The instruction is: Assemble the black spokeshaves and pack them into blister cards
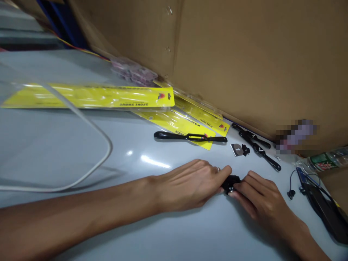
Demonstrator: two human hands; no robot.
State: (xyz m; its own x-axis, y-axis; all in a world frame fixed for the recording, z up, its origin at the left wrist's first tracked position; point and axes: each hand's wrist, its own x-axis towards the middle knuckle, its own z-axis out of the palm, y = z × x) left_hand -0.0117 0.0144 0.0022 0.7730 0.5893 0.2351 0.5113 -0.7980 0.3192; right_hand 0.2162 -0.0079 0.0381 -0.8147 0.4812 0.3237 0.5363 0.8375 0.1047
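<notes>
My left hand (190,185) is wrapped round a small black tool (231,183), most of which its fingers hide. From the right, the fingertips of my right hand (261,195) pinch the same tool near a small shiny metal part. Behind my hands a black spokeshave body (190,137) lies partly over a yellow package. A flat metal blade (237,149) rests beside a small black piece (245,150). Two more black spokeshaves (268,158) lie at the back right, close to the cardboard.
Yellow spoke shave packages (108,97) spread across the back of the grey table (122,224). A white cable (89,127) loops at the left. Brown cardboard (244,65) stands behind. At right are a plastic bottle (324,162), earphones (291,194) and a dark elongated object (323,208).
</notes>
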